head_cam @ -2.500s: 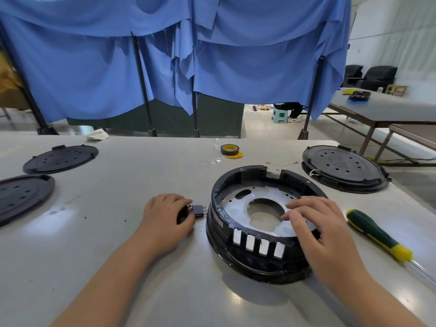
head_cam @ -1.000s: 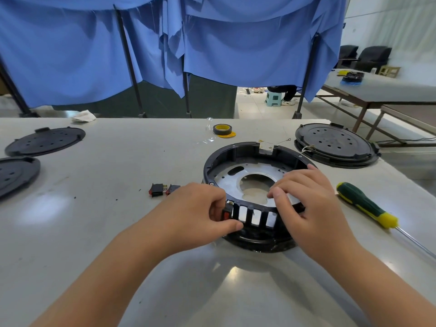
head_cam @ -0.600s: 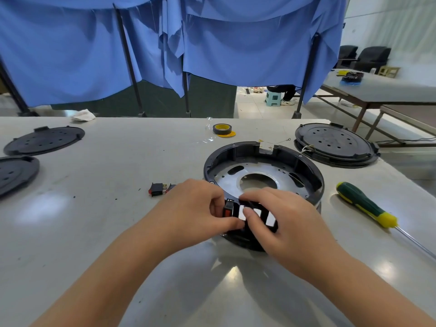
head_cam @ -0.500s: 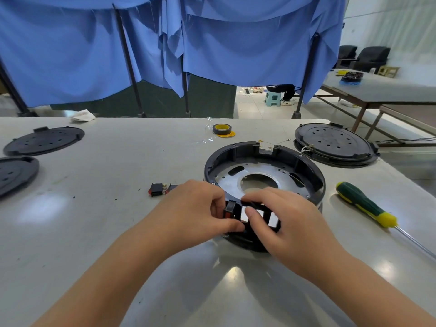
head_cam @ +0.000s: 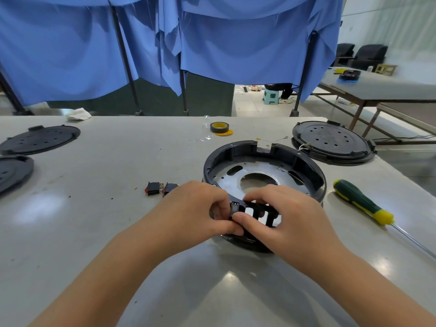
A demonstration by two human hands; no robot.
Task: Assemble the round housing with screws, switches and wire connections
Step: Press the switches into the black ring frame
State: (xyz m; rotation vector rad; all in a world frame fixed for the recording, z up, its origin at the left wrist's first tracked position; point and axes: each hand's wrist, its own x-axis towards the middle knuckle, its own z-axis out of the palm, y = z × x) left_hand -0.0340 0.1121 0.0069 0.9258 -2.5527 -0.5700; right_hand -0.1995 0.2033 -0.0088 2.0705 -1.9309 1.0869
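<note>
Since earlier: right hand (head_cam: 283,223) dropped to slots, steadying housing (head_cam: 266,166). Left fingers (head_cam: 221,208) pinching switch (head_cam: 234,206). Next: press home squarely.

Blue curtains (head_cam: 212,43) on dark poles across the frame's top, grey side table (head_cam: 387,90) and black armchairs (head_cam: 368,55) upper right.

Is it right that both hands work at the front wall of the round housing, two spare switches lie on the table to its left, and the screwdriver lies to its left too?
Not quite: the head view shows the screwdriver lying right of the round housing. The rest stands.
</note>
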